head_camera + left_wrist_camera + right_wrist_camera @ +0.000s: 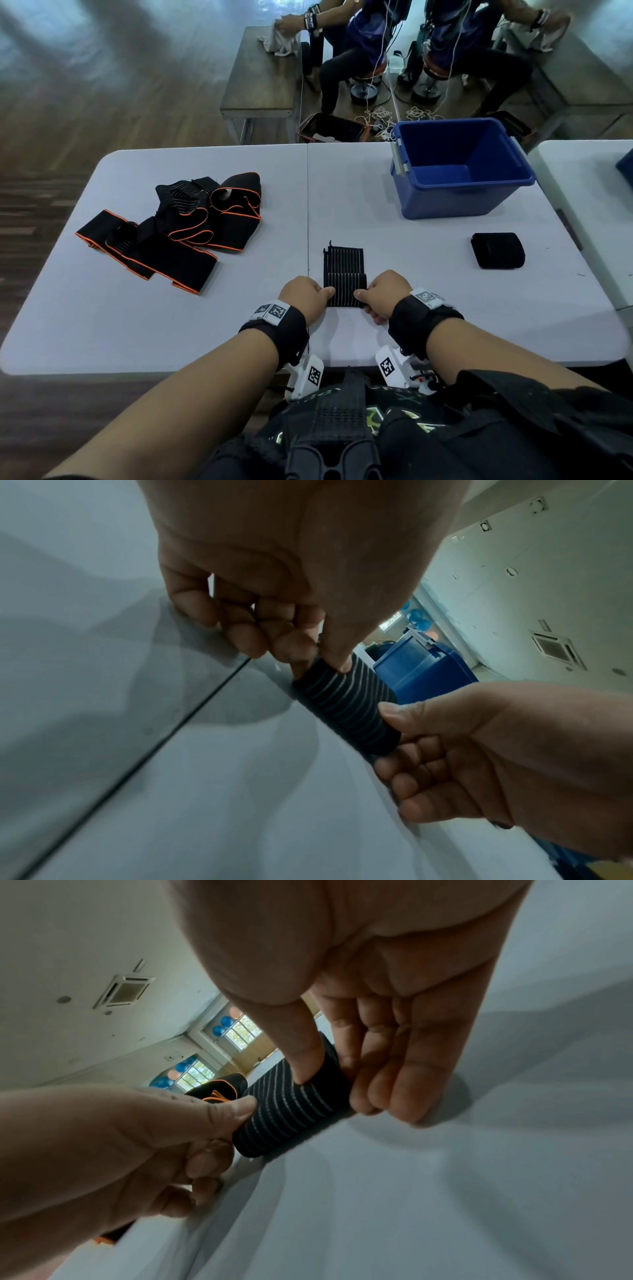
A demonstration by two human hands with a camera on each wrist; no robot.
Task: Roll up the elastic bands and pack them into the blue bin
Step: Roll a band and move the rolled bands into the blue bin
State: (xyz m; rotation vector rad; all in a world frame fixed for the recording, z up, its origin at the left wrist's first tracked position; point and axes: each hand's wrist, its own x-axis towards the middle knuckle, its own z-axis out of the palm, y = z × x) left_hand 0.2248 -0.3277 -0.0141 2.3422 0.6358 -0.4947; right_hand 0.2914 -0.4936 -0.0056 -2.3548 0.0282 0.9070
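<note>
Head view shows your left hand (306, 295) and right hand (384, 295) each pinching an end of the half-rolled black grey-striped elastic band (345, 279) on the white table (411, 240)

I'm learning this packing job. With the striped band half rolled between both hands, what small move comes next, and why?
Probably roll on, away from the body: the left hand and right hand pinch the ends of the striped band, yet a flat tail still lies on the table. The blue bin looks empty, and a rolled band waits beside it.
</note>
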